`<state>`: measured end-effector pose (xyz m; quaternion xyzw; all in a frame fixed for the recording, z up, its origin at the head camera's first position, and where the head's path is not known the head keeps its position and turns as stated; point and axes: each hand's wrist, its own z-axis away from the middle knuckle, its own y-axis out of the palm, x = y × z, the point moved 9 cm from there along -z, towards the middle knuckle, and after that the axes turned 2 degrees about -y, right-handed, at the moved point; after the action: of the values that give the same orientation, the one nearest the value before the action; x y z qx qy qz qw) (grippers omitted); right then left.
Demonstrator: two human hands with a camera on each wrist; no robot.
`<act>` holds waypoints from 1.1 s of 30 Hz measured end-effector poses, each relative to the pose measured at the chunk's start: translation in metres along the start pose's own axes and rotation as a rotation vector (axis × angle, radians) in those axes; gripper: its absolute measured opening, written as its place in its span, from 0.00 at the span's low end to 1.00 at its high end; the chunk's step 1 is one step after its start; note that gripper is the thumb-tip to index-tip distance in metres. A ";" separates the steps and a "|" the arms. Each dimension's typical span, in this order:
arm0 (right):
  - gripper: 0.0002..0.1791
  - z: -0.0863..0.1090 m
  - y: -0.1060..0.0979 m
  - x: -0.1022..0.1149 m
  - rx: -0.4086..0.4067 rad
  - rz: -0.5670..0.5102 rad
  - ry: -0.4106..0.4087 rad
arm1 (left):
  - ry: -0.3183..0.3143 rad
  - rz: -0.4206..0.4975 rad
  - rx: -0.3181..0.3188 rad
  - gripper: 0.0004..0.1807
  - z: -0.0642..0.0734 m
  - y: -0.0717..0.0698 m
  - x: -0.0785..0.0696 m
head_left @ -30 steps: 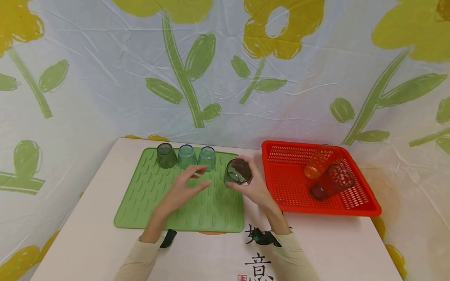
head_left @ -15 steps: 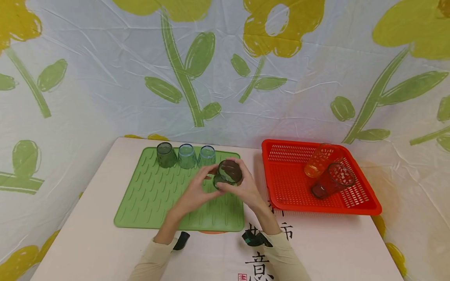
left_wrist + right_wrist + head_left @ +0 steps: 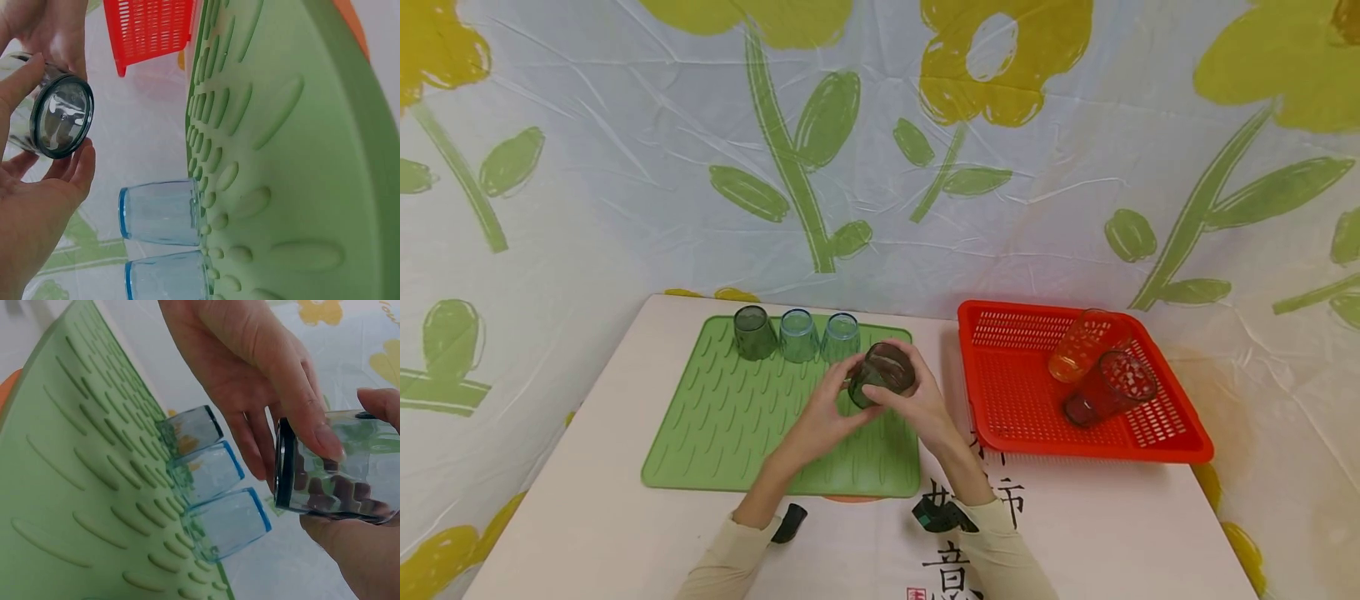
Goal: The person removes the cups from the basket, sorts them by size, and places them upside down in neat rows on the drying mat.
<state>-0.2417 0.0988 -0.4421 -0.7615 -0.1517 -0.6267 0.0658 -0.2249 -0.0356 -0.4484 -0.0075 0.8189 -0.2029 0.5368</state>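
Note:
Both hands hold one grey-green glass tumbler (image 3: 883, 367) over the right part of a ribbed green drying mat (image 3: 722, 425). My left hand (image 3: 822, 423) has its thumb and fingers around the tumbler's left end; in the right wrist view, the thumb presses its side near the dark edge. From the other side, my right hand (image 3: 927, 410) grips it, fingers behind and thumb in front. The tumbler is tilted. At the mat's back edge stand a grey tumbler (image 3: 755, 333) and two blue tumblers (image 3: 799, 337) (image 3: 841, 337) in a row.
A red plastic basket (image 3: 1093, 452) sits right of the mat. Inside lean a clear glass (image 3: 1075, 354), tinted orange against the red, and a darker glass (image 3: 1097, 400). Behind the white table hangs a flower-printed cloth (image 3: 685, 108).
The right hand has brought the tumbler leftward from the mat's right edge. The left hand, empty one second ago, has moved right and taken hold of it. The tumbler has tilted slightly more.

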 end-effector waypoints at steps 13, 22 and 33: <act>0.39 0.004 -0.013 0.003 0.028 0.082 0.003 | -0.045 0.115 0.118 0.36 0.001 -0.013 -0.006; 0.35 0.006 -0.012 0.002 0.107 0.143 -0.008 | -0.032 0.186 0.137 0.34 -0.004 -0.025 -0.009; 0.36 0.008 -0.010 0.002 0.179 0.278 -0.049 | 0.008 0.082 0.154 0.33 -0.012 -0.029 -0.021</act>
<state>-0.2375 0.1108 -0.4431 -0.7812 -0.1016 -0.5770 0.2158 -0.2327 -0.0540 -0.4164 0.0683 0.8026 -0.2433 0.5403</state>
